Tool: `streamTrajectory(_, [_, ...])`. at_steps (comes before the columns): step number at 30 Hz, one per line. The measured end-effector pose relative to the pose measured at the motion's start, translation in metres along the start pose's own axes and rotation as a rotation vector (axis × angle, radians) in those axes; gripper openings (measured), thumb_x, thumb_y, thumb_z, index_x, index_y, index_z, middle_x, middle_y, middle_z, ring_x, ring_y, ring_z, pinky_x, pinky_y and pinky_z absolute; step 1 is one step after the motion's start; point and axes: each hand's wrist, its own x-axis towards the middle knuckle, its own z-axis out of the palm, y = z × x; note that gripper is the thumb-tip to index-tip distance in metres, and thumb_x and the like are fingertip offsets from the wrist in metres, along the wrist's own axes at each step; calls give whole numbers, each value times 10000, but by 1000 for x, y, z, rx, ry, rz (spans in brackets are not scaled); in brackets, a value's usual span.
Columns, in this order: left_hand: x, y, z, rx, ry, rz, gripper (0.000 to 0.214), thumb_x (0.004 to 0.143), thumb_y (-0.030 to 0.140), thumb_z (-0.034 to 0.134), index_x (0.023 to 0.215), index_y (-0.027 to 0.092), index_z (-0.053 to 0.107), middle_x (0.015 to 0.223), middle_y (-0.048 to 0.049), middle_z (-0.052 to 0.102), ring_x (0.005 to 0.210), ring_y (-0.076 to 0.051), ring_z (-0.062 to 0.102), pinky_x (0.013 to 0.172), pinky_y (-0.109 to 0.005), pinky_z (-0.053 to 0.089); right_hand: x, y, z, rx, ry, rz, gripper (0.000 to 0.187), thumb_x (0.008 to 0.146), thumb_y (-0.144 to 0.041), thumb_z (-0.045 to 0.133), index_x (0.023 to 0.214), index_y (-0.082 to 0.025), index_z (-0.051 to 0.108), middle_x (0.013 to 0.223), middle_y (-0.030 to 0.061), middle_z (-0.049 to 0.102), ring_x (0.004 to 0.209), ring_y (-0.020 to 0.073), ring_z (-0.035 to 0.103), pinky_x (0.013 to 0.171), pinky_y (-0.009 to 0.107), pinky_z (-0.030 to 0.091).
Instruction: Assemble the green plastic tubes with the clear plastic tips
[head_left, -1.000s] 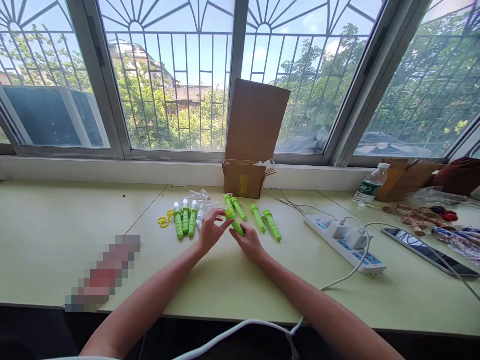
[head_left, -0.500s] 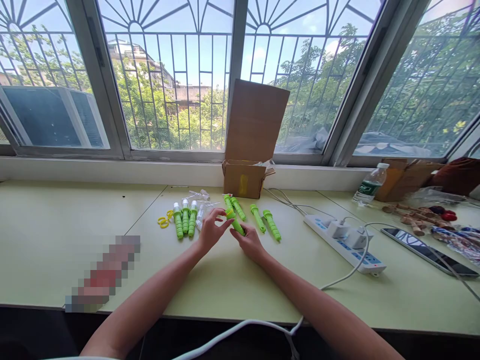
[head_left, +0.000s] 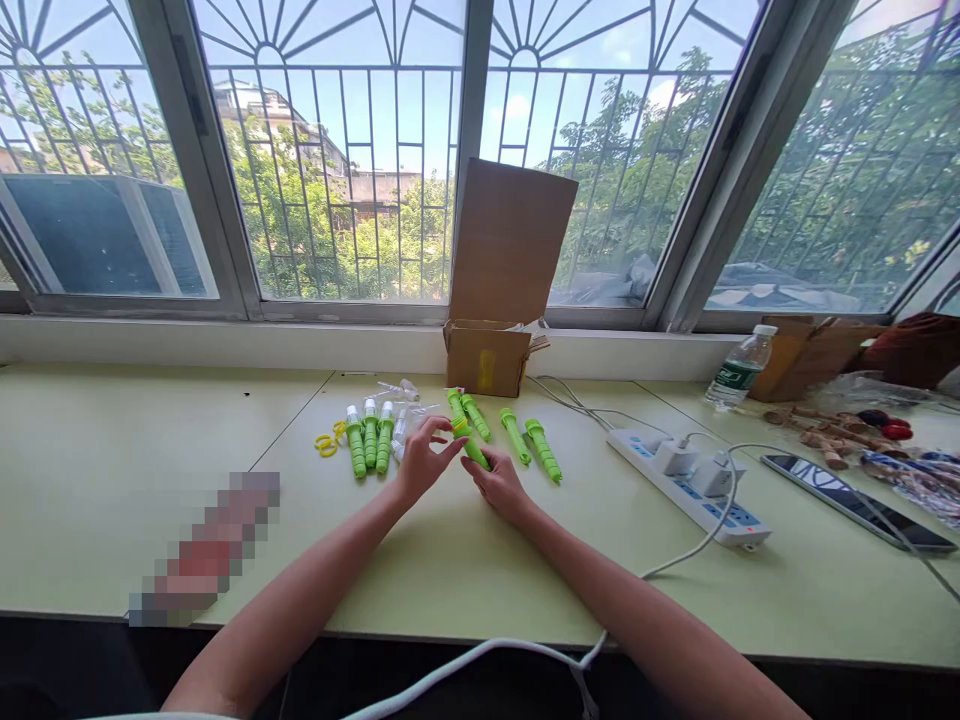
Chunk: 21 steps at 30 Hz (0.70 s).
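A ribbed green plastic tube is held between my two hands, tilted, over the middle of the table. My right hand is closed around its lower end. At its upper end, the fingers of my left hand are closed on a yellow ring-like piece. Left of the hands lie several green tubes with clear, white-topped ends, beside loose yellow rings. More green tubes lie beyond my right hand, among them one at the right. Clear plastic parts are partly hidden behind my left hand.
An open cardboard box stands against the window sill. To the right are a power strip with plugs and cables, a phone, a water bottle and wooden pieces. A blurred patch covers something at the left.
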Motion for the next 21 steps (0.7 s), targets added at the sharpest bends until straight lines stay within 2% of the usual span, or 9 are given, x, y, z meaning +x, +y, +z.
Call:
streamTrajectory(6, [0, -1, -1, -17, -13, -7, 232, 779, 373, 686, 879, 184, 595, 945, -50, 608, 824, -142, 637, 651, -308, 636, -1, -4, 1, 51, -33, 59, 387, 744, -565, 605, 674, -214, 457, 436, -82, 360, 369, 79, 288, 373, 238, 211])
streamTrajectory(12, [0, -4, -2, 14, -20, 4, 227, 781, 366, 685, 892, 187, 599, 942, -46, 615, 833, -146, 647, 632, -293, 633, -2, -6, 0, 97, -21, 92, 354, 735, -515, 632, 858, -205, 514, 429, -101, 409, 342, 80, 314, 355, 217, 240])
streamTrajectory(16, [0, -5, -2, 20, -21, 8, 232, 782, 371, 685, 892, 186, 600, 937, -46, 617, 824, -144, 651, 629, -288, 633, -3, -6, -1, 82, -19, 78, 335, 747, -512, 625, 798, -201, 509, 475, -76, 467, 345, 74, 338, 355, 217, 259])
streamTrajectory(21, [-1, -6, -3, 10, -41, 1, 240, 783, 382, 682, 896, 186, 603, 959, -52, 614, 831, -148, 652, 641, -298, 638, -2, -4, -3, 50, 24, 44, 352, 740, -532, 625, 730, -191, 538, 467, -71, 431, 386, 87, 376, 383, 225, 295])
